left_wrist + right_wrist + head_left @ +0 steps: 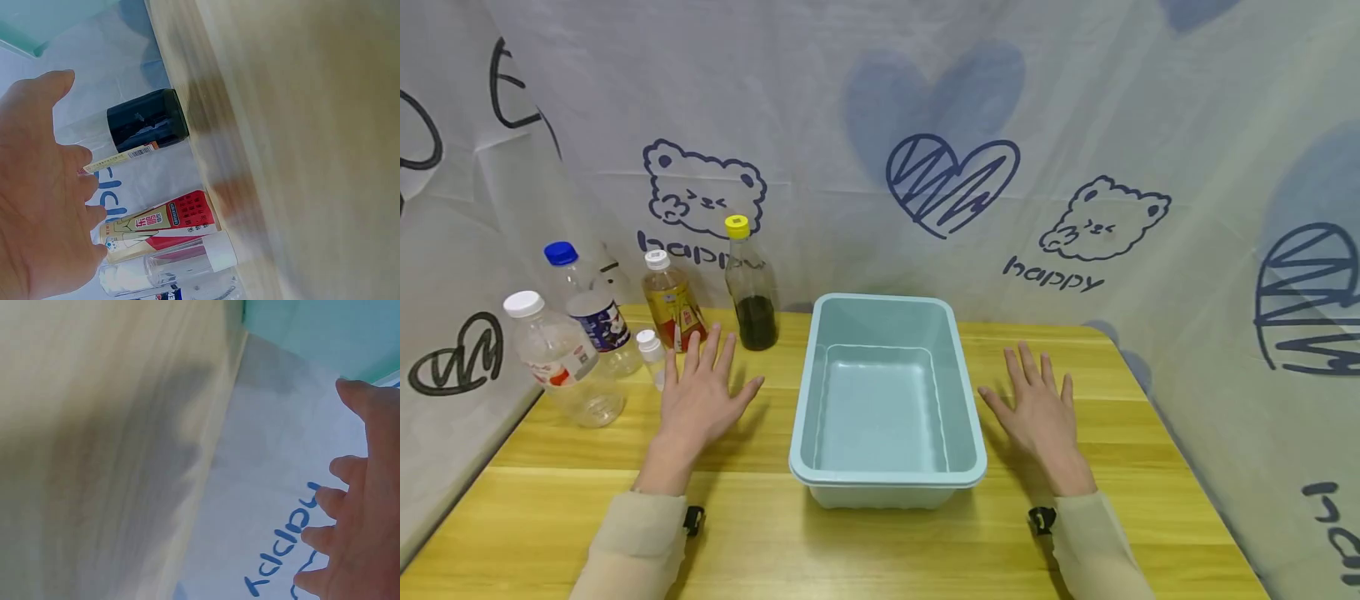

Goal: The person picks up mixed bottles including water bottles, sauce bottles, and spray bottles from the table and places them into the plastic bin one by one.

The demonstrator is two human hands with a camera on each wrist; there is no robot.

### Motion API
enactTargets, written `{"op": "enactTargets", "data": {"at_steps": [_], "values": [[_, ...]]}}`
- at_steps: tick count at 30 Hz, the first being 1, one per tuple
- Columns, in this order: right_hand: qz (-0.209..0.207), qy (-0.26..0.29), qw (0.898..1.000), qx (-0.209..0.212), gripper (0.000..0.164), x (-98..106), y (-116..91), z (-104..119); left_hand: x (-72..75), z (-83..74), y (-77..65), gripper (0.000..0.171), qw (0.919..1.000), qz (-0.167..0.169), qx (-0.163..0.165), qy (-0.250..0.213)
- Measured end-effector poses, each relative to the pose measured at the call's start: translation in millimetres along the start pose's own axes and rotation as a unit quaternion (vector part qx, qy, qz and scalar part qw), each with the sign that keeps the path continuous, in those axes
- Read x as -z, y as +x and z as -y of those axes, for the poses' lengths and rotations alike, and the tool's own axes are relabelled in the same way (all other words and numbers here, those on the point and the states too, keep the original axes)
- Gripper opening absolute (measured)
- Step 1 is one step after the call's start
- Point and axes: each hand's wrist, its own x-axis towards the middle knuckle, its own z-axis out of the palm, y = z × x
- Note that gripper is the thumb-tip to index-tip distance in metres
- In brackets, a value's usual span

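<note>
My left hand is spread palm down above the table, left of a pale blue-green plastic basin. It holds nothing. Closest to it are a small clear bottle with a white cap, a bottle of amber and red liquid and a yellow-capped bottle of dark liquid. In the left wrist view the dark-liquid bottle stands beyond the fingers. On the basin's right side my right hand is likewise spread, with nothing in it. The basin's inside shows only its bare floor.
Two larger clear bottles, one blue-capped and one white-capped, stand at the table's left edge. A printed cloth hangs behind and beside the wooden table.
</note>
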Motion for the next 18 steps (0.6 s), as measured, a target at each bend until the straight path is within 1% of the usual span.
{"op": "enactTargets", "data": {"at_steps": [6,13,18], "values": [[-0.023,0.007,1.0,0.012,0.088,4,1,7,-0.3,0.5,1.1,0.089,1.0,0.004,0.003,0.001],[-0.056,0.018,0.998,0.02,0.082,13,4,19,0.7,1.4,3.1,0.089,1.0,0.001,0.006,0.002],[-0.072,0.028,0.997,0.029,0.079,20,5,28,3.0,1.5,4.6,0.089,0.9999,0.001,0.012,-0.001]]}}
